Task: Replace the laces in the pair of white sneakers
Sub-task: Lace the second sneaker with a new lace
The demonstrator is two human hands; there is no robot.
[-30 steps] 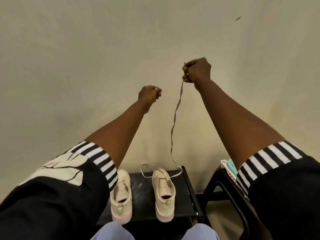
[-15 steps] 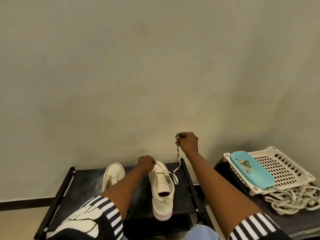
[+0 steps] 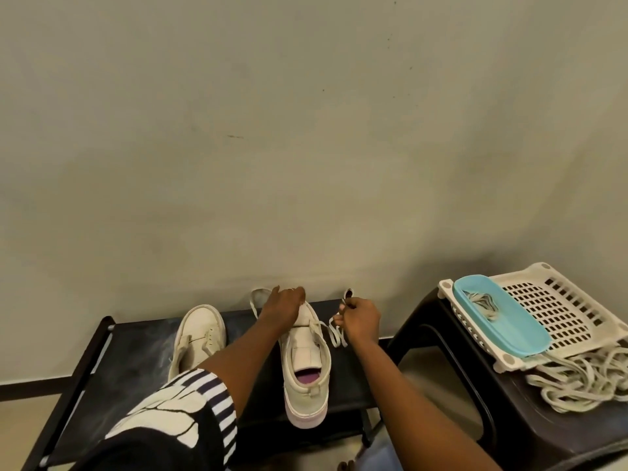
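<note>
Beige wall, black bench (image 3: 136, 351) at lower centre: centre sneaker (image 3: 306, 368) lies heel toward you, toe to the wall, with the second sneaker (image 3: 200, 334) left of it. Your left hand (image 3: 283, 302) rests on its toe, grip unclear; your right hand (image 3: 358, 317), just right of the eyelets, pinches the slack lace (image 3: 336, 334) in curled fingers. Against half a second earlier, that hand sits lower, nearer the shoe.
</note>
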